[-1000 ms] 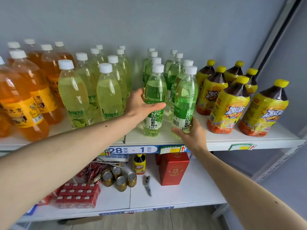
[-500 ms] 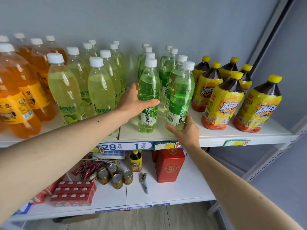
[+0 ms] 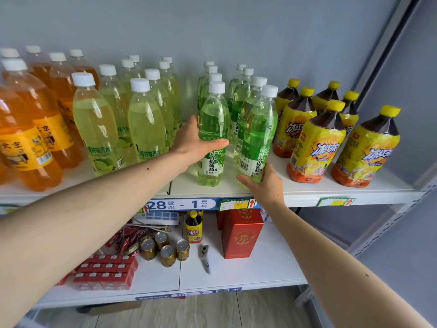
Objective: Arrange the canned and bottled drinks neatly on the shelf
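On the upper shelf (image 3: 307, 192), orange bottles (image 3: 28, 129) stand at the far left with pale lime bottles (image 3: 94, 124) beside them. Next comes the left hand (image 3: 191, 143), thumb and fingers curled round the middle of the front left green bottle (image 3: 212, 119), which stands upright at the shelf's front edge. Just to its right, the right hand (image 3: 264, 185) cups the base of the front right green bottle (image 3: 259, 129), thumb along its foot; iced tea bottles (image 3: 314, 143) fill the right end.

Both bare arms stretched toward frame centre; left hand (image 3: 192, 143) curled in a grip, right hand (image 3: 264, 183) cupped lower
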Tool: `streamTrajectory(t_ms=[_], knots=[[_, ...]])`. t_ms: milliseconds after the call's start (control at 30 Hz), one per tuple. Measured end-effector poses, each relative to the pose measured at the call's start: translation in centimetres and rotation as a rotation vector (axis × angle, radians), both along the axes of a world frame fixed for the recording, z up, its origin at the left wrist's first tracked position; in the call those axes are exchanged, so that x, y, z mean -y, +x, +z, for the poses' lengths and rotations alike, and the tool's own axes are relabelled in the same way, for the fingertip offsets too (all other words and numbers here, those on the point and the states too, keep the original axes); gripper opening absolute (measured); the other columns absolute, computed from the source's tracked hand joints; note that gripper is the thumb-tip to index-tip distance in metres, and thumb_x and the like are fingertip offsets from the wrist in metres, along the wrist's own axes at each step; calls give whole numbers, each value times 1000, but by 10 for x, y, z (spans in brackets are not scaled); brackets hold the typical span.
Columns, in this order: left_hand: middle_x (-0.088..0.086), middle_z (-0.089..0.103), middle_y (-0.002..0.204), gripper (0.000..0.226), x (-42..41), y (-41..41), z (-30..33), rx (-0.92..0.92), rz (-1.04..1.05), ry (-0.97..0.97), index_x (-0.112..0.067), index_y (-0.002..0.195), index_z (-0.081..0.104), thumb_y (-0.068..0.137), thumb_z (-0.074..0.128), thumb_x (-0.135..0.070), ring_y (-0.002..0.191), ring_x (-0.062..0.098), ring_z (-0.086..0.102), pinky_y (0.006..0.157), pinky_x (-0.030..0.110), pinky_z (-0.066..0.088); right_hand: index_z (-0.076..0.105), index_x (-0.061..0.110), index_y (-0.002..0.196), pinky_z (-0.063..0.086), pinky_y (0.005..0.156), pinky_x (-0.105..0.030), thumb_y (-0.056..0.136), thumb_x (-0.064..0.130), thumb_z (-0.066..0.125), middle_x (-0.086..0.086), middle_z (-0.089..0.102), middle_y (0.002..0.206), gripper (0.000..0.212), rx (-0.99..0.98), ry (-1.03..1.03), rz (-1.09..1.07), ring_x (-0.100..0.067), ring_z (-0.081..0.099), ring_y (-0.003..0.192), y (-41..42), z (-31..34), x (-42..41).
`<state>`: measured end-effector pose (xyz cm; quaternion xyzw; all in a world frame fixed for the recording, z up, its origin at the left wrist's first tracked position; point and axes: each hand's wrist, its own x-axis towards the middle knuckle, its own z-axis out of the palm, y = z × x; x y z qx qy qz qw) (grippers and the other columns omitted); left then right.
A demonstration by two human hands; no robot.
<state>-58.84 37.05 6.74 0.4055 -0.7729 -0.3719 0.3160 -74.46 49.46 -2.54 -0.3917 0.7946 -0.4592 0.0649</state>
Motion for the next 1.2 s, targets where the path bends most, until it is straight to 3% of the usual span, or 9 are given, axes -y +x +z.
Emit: streamTrajectory(t_ms=[200, 433, 567, 800, 900, 1000, 1100, 1200], knots=[[4, 49, 142, 99, 3, 1, 0, 19, -23, -11, -16, 141, 33, 63, 83, -50, 128, 24, 49, 102, 38, 44, 52, 10, 121, 47, 75, -29, 76, 42, 79, -4, 67, 110, 61, 10, 16, 3, -19, 60, 94, 0, 1, 0], [4, 49, 142, 104, 4, 1, 0, 33, -14, -14, -16, 143, 32, 60, 84, -51, 127, 23, 49, 101, 36, 44, 51, 10, 119, 50, 76, -31, 76, 40, 79, -5, 67, 111, 59, 34, 41, 1, -19, 59, 93, 1, 3, 0], [3, 58, 131, 90, 4, 2, 1, 65, 22, -74, -15, 131, 44, 59, 84, -53, 114, 20, 58, 88, 30, 49, 52, 10, 117, 52, 77, -34, 75, 42, 80, -5, 67, 111, 59, 33, 58, -8, -21, 61, 95, 0, 2, 0], [3, 59, 131, 107, -4, 5, 2, 140, 55, -113, -14, 134, 46, 50, 71, -74, 114, 22, 60, 92, 38, 53, 51, 10, 121, 51, 81, -34, 70, 37, 85, -6, 66, 117, 67, -10, 132, 11, -25, 62, 104, -4, 0, -1], [1, 61, 123, 91, -4, 7, -2, 119, 48, -123, -13, 130, 46, 60, 77, -63, 102, 17, 62, 80, 26, 51, 50, 10, 123, 46, 78, -29, 68, 34, 86, -7, 65, 118, 70, -10, 133, 14, -26, 61, 105, -4, 0, -2], [-2, 63, 114, 77, -8, 11, -5, 95, 51, -85, -16, 122, 48, 65, 79, -57, 94, 15, 62, 74, 25, 47, 49, 11, 127, 47, 81, -31, 66, 32, 87, -7, 65, 120, 75, -9, 119, 0, -27, 61, 106, -1, 1, -4], [0, 63, 120, 76, -11, 18, -10, 31, 37, -41, -16, 123, 47, 66, 80, -54, 102, 18, 63, 81, 26, 48, 45, 10, 133, 48, 87, -34, 67, 28, 88, -8, 64, 125, 80, 1, 102, -19, -28, 60, 111, 1, -1, -6], [2, 56, 134, 88, -22, 32, -14, -2, 6, -24, -12, 137, 39, 70, 79, -50, 117, 20, 57, 86, 20, 39, 41, 8, 137, 46, 95, -37, 67, 26, 88, -10, 58, 134, 87, 6, 65, -82, -30, 56, 120, 8, 2, -13]])
